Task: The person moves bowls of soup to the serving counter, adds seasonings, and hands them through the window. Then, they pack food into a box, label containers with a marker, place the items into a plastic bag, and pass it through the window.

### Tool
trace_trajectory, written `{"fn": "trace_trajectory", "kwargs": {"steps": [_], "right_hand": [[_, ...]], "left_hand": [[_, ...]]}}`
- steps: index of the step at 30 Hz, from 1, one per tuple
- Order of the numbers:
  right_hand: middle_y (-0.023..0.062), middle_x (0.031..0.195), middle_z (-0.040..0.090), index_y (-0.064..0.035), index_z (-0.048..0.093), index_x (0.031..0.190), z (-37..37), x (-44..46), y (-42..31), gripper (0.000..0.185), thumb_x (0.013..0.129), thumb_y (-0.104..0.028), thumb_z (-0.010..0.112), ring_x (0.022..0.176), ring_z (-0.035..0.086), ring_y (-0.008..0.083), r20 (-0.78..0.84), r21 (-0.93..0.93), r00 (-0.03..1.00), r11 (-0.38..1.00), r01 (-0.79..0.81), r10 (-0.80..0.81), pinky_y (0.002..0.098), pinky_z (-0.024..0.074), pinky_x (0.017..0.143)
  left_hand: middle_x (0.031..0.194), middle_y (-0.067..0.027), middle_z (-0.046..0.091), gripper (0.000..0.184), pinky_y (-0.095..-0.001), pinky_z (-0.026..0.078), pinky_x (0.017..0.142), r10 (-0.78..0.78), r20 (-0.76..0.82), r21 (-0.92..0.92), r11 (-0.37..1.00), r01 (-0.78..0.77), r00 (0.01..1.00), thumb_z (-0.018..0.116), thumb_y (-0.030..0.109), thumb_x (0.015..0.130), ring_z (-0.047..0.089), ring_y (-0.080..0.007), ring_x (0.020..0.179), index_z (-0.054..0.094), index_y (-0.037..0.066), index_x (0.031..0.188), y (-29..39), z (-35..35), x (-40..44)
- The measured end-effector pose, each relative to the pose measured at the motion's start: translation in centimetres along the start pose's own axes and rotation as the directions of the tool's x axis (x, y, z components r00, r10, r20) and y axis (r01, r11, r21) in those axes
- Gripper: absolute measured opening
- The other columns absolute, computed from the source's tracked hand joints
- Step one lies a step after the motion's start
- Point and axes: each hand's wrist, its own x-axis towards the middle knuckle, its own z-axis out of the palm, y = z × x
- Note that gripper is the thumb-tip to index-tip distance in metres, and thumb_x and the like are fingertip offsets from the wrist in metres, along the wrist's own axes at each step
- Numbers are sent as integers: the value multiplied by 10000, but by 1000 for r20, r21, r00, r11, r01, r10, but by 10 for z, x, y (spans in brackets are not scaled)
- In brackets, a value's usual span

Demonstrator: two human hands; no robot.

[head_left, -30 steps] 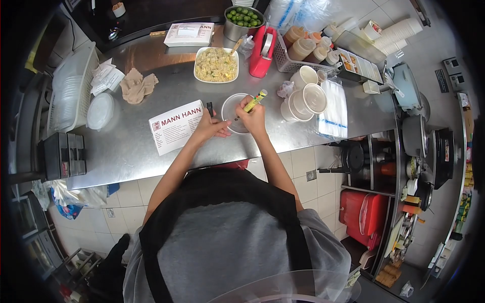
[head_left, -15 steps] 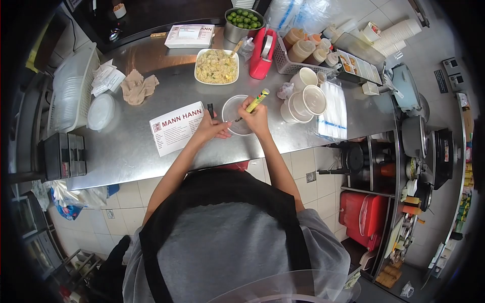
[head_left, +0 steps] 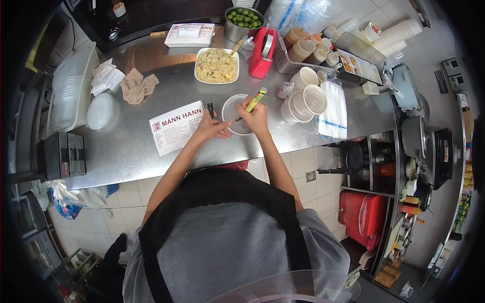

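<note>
Shifted slightly: yellow marker [head_left: 256, 100], top end now further left. Steel counter [head_left: 126, 161], bearing round lid [head_left: 231, 107]. Right hand [head_left: 255, 119], closed around marker, over lid. Left hand [head_left: 206, 130], fingertips at lid's edge, pinching black cap [head_left: 210, 109].

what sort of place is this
Most likely a restaurant or takeaway kitchen: a stainless steel counter holds what looks like fried rice, squeeze bottles in a basket and a box printed MANN HANN.
</note>
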Motion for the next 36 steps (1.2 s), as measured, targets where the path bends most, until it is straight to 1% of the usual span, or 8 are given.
{"fn": "trace_trajectory", "kwargs": {"steps": [3, 6, 9, 15, 18, 21, 30, 36], "right_hand": [[33, 493, 443, -29, 456, 608, 0, 2, 0, 191, 680, -74, 626, 447, 425, 86, -42, 4, 999, 1000, 16, -16, 259, 346, 438], [1, 506, 416, -17, 455, 608, -2, 1, -2, 188, 691, -60, 619, 494, 391, 57, 9, -20, 1000, 1000, -17, 17, 249, 337, 456], [4, 510, 419, -16, 453, 609, 0, 1, -2, 183, 685, -56, 614, 496, 395, 60, -43, -5, 999, 1000, 10, -10, 251, 339, 461], [51, 511, 413, -17, 440, 617, -1, 1, -1, 176, 649, -48, 611, 481, 407, 99, -19, 7, 1000, 1000, 11, -11, 265, 352, 468], [41, 515, 425, -17, 442, 609, -1, 1, 2, 173, 646, -46, 608, 487, 409, 92, -45, -7, 998, 999, 41, -41, 263, 349, 468], [24, 503, 426, -19, 448, 603, -7, 5, 2, 187, 660, -59, 621, 478, 401, 80, -77, 22, 997, 999, 22, -21, 258, 341, 460], [-6, 513, 456, -21, 479, 605, -8, 3, 2, 194, 704, -78, 637, 503, 420, 49, 6, -17, 1000, 999, -30, 30, 235, 351, 468], [10, 510, 454, -15, 475, 614, -7, 4, 1, 188, 698, -77, 631, 501, 425, 53, -36, -24, 999, 1000, -7, 6, 237, 358, 472]], "left_hand": [[773, -180, 560, 559, -322, 548, 559, -4, -2, 9, 1000, 4, 1000, 684, 136, 774, 631, -249, 633, 179, 68, 1005, 1, 0, -1], [768, -183, 550, 588, -324, 547, 555, 0, 5, -1, 1000, 0, 1000, 696, 152, 765, 633, -261, 634, 176, 48, 1019, 1, 0, -1], [766, -186, 545, 597, -327, 547, 553, 5, 6, 0, 1000, -5, 1000, 700, 160, 763, 633, -268, 634, 174, 42, 1020, 1, -1, 0], [765, -190, 542, 582, -331, 548, 552, 6, 10, -11, 1000, -6, 1000, 691, 149, 770, 634, -269, 632, 170, 46, 1009, -2, -1, 1], [764, -190, 541, 580, -332, 548, 551, 8, 14, -8, 1000, -8, 1000, 689, 148, 772, 634, -268, 630, 169, 46, 1007, -2, -1, 1], [763, -187, 541, 580, -332, 548, 550, 8, 10, -10, 1000, -8, 1000, 691, 150, 771, 634, -267, 628, 170, 48, 1006, -1, -1, 1], [771, -184, 548, 587, -327, 547, 556, 18, 3, 1, 1000, -18, 1000, 697, 163, 766, 634, -262, 635, 176, 50, 1011, -1, 0, -1], [776, -186, 550, 594, -327, 547, 556, 13, 6, -2, 1000, -13, 1000, 700, 166, 764, 635, -261, 638, 178, 44, 1018, -3, -2, 1]]}}
